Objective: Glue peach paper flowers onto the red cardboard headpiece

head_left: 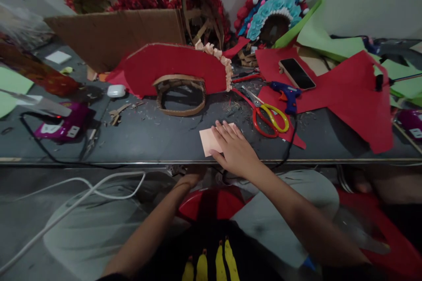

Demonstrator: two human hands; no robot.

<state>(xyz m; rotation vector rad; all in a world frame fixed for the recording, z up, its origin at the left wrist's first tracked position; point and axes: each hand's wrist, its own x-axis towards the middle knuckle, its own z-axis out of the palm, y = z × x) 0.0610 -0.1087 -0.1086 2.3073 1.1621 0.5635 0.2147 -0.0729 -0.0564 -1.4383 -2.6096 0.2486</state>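
Flat on a small peach paper piece [208,141] near the table's front edge rests my right hand [233,145], fingers stretched out. My left hand [194,174] is low, at the table's front edge, and its fingers are hidden. Beyond the paper stands a red headpiece [178,63], trimmed on its right side with peach paper ruffles [219,57] and fixed to a cardboard ring [181,109]. To the right of my right hand lie scissors [272,118] with red and yellow handles, and behind them a blue glue gun [286,93].
A phone [297,73] lies on red sheets [356,92] at the right, with green sheets [329,39] behind. At left are a white earbud case [116,91], a purple power strip [62,125] and a cable. Cardboard [118,30] and a decorated arch [273,6] stand at the back.
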